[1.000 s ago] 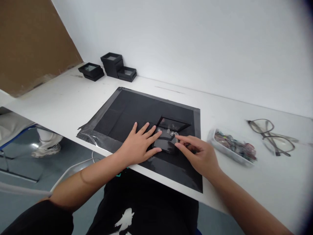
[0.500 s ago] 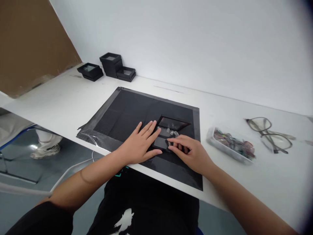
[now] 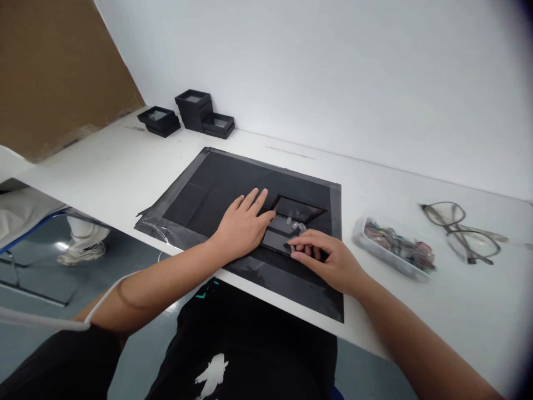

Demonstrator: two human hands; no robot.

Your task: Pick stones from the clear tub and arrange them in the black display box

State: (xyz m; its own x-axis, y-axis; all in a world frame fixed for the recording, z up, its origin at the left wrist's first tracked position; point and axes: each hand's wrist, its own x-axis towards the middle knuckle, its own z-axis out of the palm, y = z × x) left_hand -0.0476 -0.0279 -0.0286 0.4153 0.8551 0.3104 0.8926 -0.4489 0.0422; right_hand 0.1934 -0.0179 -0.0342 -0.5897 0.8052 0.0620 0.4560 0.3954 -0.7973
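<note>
Head cam has you looking down at a small black box (image 3: 280,236) lying open on the black mat (image 3: 216,189), near the mat's right side, with its lid (image 3: 298,208) propped up at the far end; there are a few small clear pieces (image 3: 295,225) on the box's base, too tiny to make out properly; your left hand (image 3: 242,225) is spread flat, fingers open, palm on the mat and fingertips touching the box's left edge; your right hand (image 3: 327,258) is curled loosely at the box's near right corner, fingertips pinched down on the base, though you can't tell if they've actually got hold of anything; mat sits on a white table (image 3: 112,166); just right of the mat there's a clear tray of small coloured bits (image 3: 393,247), then a pair of glasses (image 3: 464,230) further right; stacked black boxes (image 3: 189,114) sit way back by the wall.
</note>
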